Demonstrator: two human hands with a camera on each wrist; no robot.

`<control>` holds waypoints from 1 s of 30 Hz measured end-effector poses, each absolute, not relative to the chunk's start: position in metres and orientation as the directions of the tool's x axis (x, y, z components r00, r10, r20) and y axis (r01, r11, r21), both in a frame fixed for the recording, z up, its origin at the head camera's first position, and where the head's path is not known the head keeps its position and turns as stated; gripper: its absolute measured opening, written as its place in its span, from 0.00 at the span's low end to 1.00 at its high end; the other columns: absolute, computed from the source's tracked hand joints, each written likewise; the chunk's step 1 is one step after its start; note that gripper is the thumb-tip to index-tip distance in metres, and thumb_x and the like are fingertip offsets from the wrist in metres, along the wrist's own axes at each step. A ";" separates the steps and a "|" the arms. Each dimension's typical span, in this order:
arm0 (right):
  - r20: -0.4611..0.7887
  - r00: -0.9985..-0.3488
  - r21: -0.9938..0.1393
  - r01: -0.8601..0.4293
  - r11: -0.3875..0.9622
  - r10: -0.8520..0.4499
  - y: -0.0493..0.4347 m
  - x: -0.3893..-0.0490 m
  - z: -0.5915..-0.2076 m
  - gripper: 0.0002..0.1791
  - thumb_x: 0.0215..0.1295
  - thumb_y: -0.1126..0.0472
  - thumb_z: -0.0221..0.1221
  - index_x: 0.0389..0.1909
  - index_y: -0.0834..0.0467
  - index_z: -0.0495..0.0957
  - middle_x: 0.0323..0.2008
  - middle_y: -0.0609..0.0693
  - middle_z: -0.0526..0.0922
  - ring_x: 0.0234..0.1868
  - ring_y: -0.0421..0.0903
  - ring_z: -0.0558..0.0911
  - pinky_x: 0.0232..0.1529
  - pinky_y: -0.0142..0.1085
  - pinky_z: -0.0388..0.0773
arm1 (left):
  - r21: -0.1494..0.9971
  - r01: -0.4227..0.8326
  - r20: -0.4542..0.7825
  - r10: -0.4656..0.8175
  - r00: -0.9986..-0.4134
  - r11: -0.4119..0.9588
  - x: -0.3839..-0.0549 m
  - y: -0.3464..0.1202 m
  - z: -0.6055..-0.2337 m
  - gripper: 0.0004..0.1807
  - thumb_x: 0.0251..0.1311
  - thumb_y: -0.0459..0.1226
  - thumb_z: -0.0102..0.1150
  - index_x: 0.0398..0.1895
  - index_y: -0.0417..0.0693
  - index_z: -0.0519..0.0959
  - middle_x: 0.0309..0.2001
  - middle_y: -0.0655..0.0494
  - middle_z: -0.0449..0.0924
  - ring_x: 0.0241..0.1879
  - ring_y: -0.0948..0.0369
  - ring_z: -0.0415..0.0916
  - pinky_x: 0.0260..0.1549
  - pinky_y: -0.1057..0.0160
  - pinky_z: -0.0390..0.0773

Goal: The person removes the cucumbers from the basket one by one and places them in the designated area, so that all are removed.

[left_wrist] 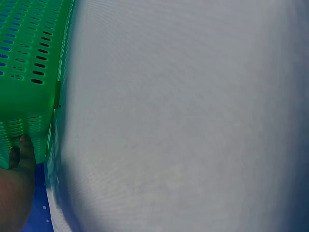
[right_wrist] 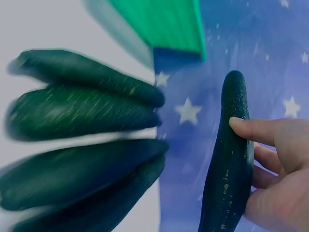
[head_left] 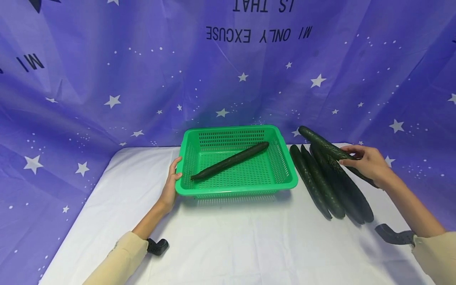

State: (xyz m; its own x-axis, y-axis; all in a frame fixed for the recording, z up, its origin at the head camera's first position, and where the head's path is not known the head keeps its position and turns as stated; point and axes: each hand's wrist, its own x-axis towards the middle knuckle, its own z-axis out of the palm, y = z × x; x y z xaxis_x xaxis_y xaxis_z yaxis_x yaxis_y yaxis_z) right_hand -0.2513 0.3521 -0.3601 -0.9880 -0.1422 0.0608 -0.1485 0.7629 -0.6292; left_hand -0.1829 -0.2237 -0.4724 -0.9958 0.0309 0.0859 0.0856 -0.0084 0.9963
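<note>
In the head view a green plastic basket [head_left: 235, 191] stands mid-table with one long dark cucumber [head_left: 231, 161] lying aslant inside. My left hand [head_left: 169, 190] holds its left edge, thumb and forefinger at the rim; the other fingers are hidden. The left wrist view catches those fingers [left_wrist: 26, 150] against the slotted wall. On the right, my right hand [head_left: 367, 162] grips a cucumber [head_left: 322, 144] between thumb and fingers, tilted above the others. The right wrist view shows this held cucumber [right_wrist: 227, 169] apart from several more cucumbers [right_wrist: 87, 111] lying side by side on the table.
A white cloth [head_left: 228, 245] covers the table. Behind it hangs a purple-blue curtain [head_left: 149, 79] with white stars and lettering, close to the table's back edge. The loose cucumbers [head_left: 322, 186] lie just right of the basket. Black straps with curved pieces [head_left: 156, 247] sit on both wrists.
</note>
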 end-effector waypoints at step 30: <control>-0.042 -0.986 -0.730 0.142 0.668 0.164 0.424 -0.245 -0.455 0.36 0.65 0.50 0.65 0.60 0.76 0.71 0.31 0.23 0.71 0.35 0.24 0.67 0.34 0.26 0.69 | 0.993 0.115 0.115 0.029 -0.993 -0.012 -0.184 -0.222 -0.471 0.35 0.70 0.40 0.31 0.80 0.54 0.42 0.79 0.53 0.32 0.72 0.51 0.42 0.68 0.47 0.41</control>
State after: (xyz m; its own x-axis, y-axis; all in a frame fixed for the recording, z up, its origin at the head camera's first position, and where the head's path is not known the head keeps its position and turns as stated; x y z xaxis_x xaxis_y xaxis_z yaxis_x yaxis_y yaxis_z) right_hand -0.2451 0.4238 -0.4549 -0.9856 0.1638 -0.0419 0.1421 0.6683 -0.7302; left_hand -0.1836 -0.2225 -0.4711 -0.9929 0.0294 0.1154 0.1150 -0.0120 0.9933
